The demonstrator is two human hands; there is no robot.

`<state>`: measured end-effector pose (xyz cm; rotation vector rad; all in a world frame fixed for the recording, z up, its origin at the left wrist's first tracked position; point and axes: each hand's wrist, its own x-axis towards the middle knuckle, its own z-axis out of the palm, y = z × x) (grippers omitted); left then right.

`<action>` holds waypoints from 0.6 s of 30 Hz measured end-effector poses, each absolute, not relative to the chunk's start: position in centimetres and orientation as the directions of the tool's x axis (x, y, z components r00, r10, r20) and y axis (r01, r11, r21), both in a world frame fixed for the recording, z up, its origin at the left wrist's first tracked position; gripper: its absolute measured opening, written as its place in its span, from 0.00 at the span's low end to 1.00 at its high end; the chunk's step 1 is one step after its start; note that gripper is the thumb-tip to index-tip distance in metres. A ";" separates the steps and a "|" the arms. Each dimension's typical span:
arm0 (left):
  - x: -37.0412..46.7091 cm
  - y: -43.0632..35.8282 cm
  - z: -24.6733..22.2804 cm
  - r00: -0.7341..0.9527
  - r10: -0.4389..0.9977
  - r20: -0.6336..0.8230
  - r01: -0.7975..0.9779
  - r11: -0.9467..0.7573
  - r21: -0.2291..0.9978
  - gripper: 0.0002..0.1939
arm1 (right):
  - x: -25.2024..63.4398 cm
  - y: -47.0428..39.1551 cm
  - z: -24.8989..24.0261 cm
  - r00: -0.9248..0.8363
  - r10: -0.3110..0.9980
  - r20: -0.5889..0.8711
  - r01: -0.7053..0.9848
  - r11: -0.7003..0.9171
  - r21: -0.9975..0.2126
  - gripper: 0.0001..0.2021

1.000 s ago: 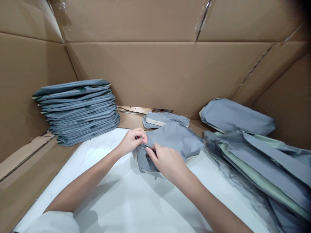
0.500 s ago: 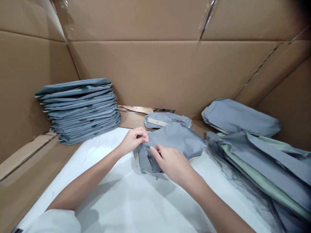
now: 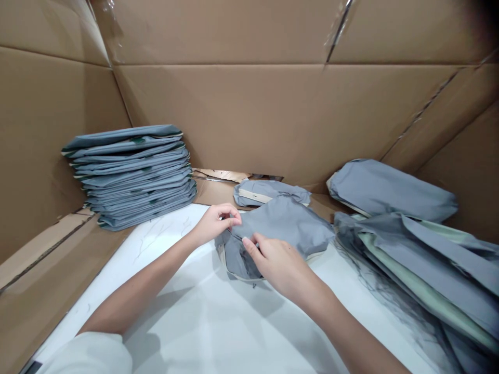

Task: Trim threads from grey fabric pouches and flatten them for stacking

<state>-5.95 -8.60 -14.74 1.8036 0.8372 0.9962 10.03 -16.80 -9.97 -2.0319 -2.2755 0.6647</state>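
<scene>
Fingers (image 3: 229, 209) of the left hand (image 3: 210, 227) bend to nearly meet its thumb; the right hand (image 3: 283, 266) curls, thumb forward, over a pale-edged grey fabric piece (image 3: 290, 223) on the white tabletop (image 3: 218, 322). I cannot tell whether either grips anything.

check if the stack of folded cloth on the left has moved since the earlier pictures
No, the stack keeps its place against the cardboard wall; both only shift rightward together in the picture.
</scene>
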 end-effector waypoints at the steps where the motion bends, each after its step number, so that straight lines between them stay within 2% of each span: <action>1: -6.0 -8.6 -14.8 0.454 0.848 0.275 0.124 -0.366 0.922 0.09 | 10.0 -16.8 -10.0 -0.149 0.953 -0.262 0.944 0.059 -0.324 0.26; 8: -6.0 -8.7 -14.7 0.451 0.842 0.296 0.100 -0.377 0.921 0.09 | 9.6 -16.6 -10.7 -0.150 0.959 -0.242 0.939 0.062 -0.339 0.27; 18: -5.9 -8.8 -14.5 0.449 0.845 0.290 0.087 -0.364 0.927 0.10 | 9.3 -16.5 -11.8 -0.085 0.977 -0.196 0.957 0.026 -0.289 0.23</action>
